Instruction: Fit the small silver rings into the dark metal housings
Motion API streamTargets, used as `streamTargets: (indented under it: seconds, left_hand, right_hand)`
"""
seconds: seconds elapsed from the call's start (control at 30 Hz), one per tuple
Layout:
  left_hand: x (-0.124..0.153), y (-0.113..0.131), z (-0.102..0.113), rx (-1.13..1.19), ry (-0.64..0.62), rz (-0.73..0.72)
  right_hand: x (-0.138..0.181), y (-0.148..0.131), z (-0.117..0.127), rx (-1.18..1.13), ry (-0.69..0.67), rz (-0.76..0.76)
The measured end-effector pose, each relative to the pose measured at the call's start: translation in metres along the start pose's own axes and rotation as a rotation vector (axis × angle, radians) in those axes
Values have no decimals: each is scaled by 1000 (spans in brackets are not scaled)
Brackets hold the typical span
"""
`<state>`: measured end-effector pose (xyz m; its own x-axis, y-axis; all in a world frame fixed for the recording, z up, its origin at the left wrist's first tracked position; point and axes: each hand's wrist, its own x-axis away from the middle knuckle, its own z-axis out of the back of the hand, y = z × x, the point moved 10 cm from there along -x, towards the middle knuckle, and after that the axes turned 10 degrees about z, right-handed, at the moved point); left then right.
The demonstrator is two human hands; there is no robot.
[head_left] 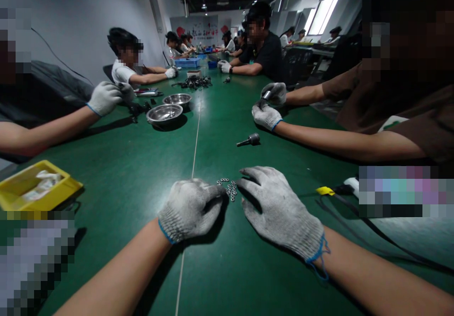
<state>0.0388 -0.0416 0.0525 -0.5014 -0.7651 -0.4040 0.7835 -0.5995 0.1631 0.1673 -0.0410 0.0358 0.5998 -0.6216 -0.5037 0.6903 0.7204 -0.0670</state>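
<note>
On a green table (220,268), small metal rings (232,192), apparently being handled by fingertip, lie between the gloved left hand (189,207), curled, whether holding anything I cannot tell, and the loosely spread right hand (280,207), the next move likely needing a delicate pinch.

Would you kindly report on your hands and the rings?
Left hand curled beside metal rings. Right hand open, opposite side. Shafted part beyond, touching neither hand.
</note>
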Motion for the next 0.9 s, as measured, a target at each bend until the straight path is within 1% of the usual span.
streamTargets:
  seconds: [0.07,0.2,0.33,0.43,0.53,0.73,0.9]
  left_hand:
    - [0,-3,-4,-29,-40,22]
    - [1,-16,-9,-8,-107,109]
    - [6,-21,-14,34,-197,131]
    - [8,-28,-14,111,-211,187]
    - [9,-32,-14,112,-196,217]
    - [10,-17,-18,-67,-210,93]
    - [11,-5,-16,-118,-198,-18]
  right_hand:
    - [0,1,1,2,9,-1]
    - [1,3,0,-6,9,-31]
    - [1,2,1,-32,13,-28]
    - [0,0,3,-57,27,-9]
    - [0,-1,4,-73,37,2]
    - [-1,-2,6,-85,62,5]
    - [-2,-2,9,-96,70,6]
